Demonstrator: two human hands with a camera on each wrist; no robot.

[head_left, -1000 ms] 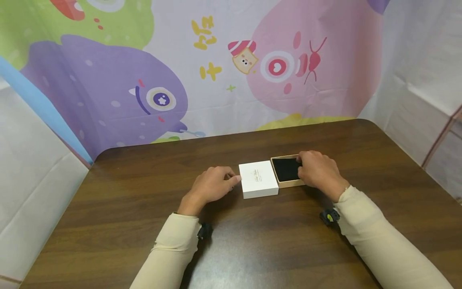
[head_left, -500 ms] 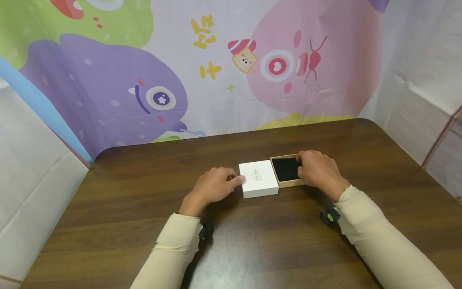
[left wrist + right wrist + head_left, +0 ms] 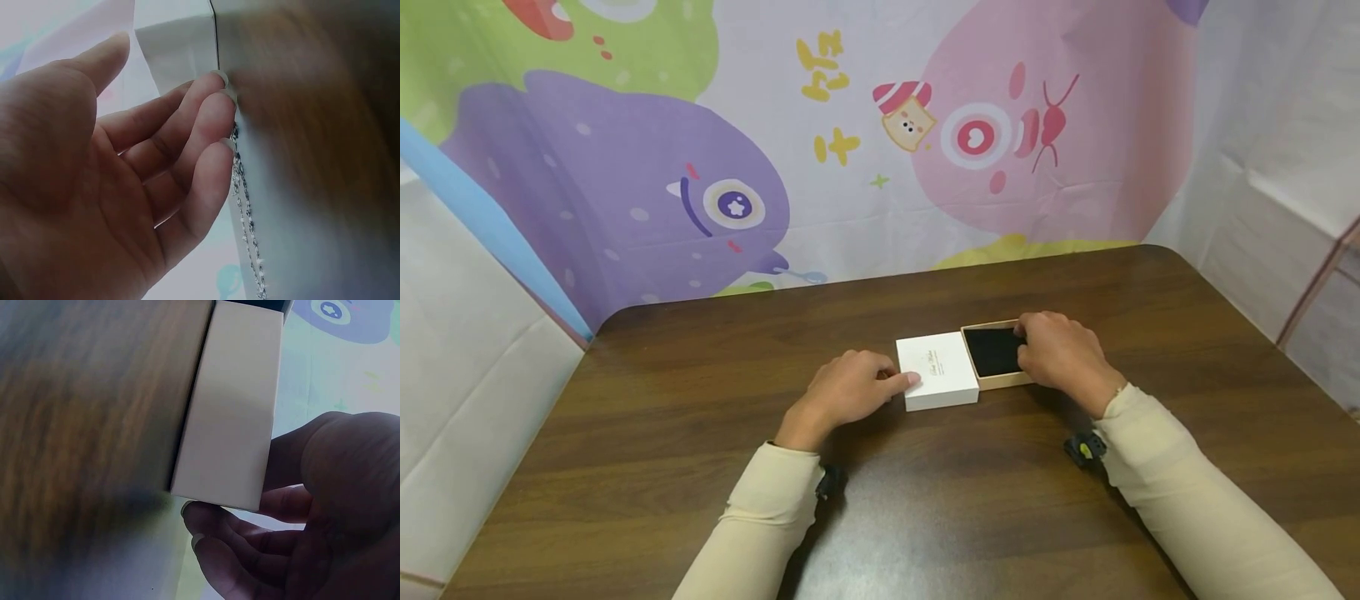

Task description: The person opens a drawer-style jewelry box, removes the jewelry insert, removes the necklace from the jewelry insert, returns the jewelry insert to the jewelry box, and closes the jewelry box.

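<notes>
A white square box lid (image 3: 942, 392) with gold lettering lies on the table, left of and against an open tan box base (image 3: 1000, 382). A black pad (image 3: 991, 352) lines the base. My right hand (image 3: 1063, 354) grips the base's right end; its wall (image 3: 231, 406) shows between the fingers and thumb in the right wrist view. Beside the lid's left side is my left hand (image 3: 853, 387), thumb over the lid's top edge. In the left wrist view, bent fingertips rest on the tabletop beside a thin silver chain (image 3: 248, 212). Whether they touch the chain I cannot tell.
The brown wooden table (image 3: 625, 467) extends around both boxes parts. A cloth backdrop (image 3: 857, 208) with cartoon figures hangs behind its far edge. White sheeting (image 3: 1262, 208) stands at the right side.
My left hand has shifted slightly right, and its thumb has moved from the lid's left edge onto its top. The right hand, lid and base look the same.
</notes>
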